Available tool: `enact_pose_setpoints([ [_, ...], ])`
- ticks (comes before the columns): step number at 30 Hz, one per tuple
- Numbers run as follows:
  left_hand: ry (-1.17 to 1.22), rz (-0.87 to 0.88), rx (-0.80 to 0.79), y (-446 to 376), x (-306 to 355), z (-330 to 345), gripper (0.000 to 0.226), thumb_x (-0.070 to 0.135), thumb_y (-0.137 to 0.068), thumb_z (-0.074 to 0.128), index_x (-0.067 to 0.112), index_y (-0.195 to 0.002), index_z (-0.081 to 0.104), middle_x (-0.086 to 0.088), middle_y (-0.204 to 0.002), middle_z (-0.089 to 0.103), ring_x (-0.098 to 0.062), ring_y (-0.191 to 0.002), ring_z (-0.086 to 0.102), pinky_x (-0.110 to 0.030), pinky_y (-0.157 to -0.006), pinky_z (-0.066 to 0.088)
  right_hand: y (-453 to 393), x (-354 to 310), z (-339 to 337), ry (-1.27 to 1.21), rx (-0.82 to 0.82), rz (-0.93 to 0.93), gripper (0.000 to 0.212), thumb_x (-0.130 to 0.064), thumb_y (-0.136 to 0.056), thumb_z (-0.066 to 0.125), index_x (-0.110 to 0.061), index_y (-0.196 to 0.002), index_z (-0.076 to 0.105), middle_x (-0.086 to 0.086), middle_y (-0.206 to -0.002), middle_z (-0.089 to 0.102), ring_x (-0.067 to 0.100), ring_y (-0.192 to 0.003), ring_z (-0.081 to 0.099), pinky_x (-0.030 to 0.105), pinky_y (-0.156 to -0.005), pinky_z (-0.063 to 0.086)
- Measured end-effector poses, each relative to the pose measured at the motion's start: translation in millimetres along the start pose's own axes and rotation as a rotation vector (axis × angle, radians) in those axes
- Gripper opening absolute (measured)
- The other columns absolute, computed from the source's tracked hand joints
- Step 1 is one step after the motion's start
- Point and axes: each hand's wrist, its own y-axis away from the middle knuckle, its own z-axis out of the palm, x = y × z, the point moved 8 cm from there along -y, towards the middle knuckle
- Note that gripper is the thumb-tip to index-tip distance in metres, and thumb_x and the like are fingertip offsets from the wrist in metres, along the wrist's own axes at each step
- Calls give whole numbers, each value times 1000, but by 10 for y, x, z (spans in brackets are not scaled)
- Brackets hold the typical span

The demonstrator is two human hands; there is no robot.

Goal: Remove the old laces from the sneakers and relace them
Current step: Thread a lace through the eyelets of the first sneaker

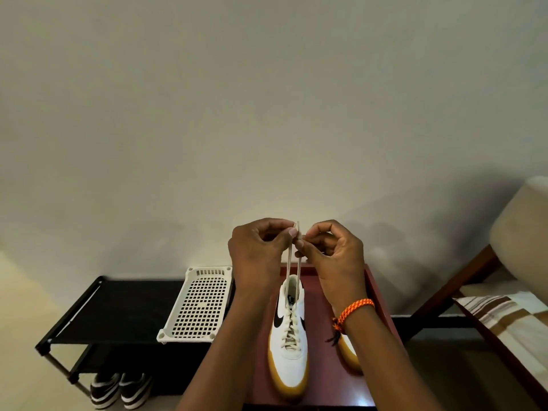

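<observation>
Your left hand (261, 250) and right hand (332, 253) are raised close together above the sneaker (289, 336), each pinching one end of the cream lace (292, 262); both strands run taut down to the top eyelets. The sneaker stands near the middle of the dark red tray (376, 295), heel toward the far edge, laced to the top. A second sneaker (350, 354) lies toward the tray's right edge, mostly hidden by your forearm. Match the two tips before tying: equal lengths show the lacing is centred. Keep tension even so the shoe does not lift. A white perforated basket (198, 307) sits on the black rack (118, 310) to the left.
</observation>
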Motion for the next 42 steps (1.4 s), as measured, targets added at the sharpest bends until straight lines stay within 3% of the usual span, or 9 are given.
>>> enact_pose_setpoints([
  [8, 50, 16, -3, -111, -54, 84, 15, 12, -87, 87, 26, -89, 81, -3, -108, 76, -20, -93, 80, -46, -84, 67, -94, -58, 27, 25, 21, -3, 24, -17, -83, 89, -9, -91, 67, 5, -74, 78, 19, -70, 78, 27, -64, 60],
  [15, 202, 27, -69, -240, -152, 169, 8, 8, -99, 74, 13, -104, 78, -10, -103, 78, -24, -93, 79, -37, -80, 66, -293, 28, 146, 32, -24, -29, 21, -11, -85, 87, -11, -92, 67, 5, -76, 77, 20, -74, 78, 38, -67, 63],
  [20, 229, -150, -206, -195, -859, 390, 35, 21, -117, 39, 15, -134, 69, -12, -108, 80, -29, -103, 78, -43, -91, 64, -516, 216, 213, -128, -11, 24, 23, 6, -83, 82, -1, -91, 62, 23, -84, 75, 33, -70, 74, 45, -68, 64],
  [23, 155, -259, -299, -75, -1437, 507, 36, 23, -116, 41, 8, -122, 74, -12, -92, 74, -31, -88, 70, -37, -85, 59, -665, 344, 191, -264, 13, 76, 21, 11, -86, 78, 1, -93, 60, 30, -90, 75, 31, -72, 74, 40, -68, 63],
  [27, 63, -344, -317, 68, -2057, 513, 32, 11, -114, 45, 3, -104, 73, 12, -87, 76, 0, -80, 70, -14, -75, 54, -855, 644, 160, -405, 44, 153, 20, 11, -89, 75, -3, -93, 60, 27, -92, 77, 28, -77, 75, 36, -76, 62],
  [31, 19, -402, -256, 52, -2415, 493, 28, 10, -111, 52, 15, -101, 78, 15, -64, 67, 5, -51, 56, -17, -56, 44, -923, 1068, 133, -396, 63, 209, 20, 9, -88, 76, -4, -91, 62, 29, -96, 76, 29, -76, 73, 36, -77, 62],
  [35, 56, -364, -177, -80, -2499, 524, 38, 5, -106, 61, 36, -95, 80, 4, -77, 77, -1, -73, 69, -16, -71, 55, -803, 1637, 80, -324, 79, 288, 20, 7, -87, 78, -3, -92, 62, 28, -97, 76, 30, -78, 73, 34, -75, 62],
  [39, 95, -365, -65, -196, -2610, 485, 38, 2, -100, 69, 32, -82, 83, -2, -86, 82, -15, -91, 80, -38, -96, 62, -545, 2249, 48, -245, 79, 395, 20, 9, -88, 77, -4, -88, 62, 31, -95, 75, 30, -76, 74, 33, -70, 62],
  [42, 47, -359, -16, -206, -2786, 466, 15, 8, -94, 78, 20, -96, 86, -4, -88, 83, -23, -89, 81, -45, -93, 64, -288, 2681, -29, -133, 80, 453, 19, 11, -89, 74, -5, -87, 64, 30, -89, 74, 26, -71, 73, 32, -67, 62],
])
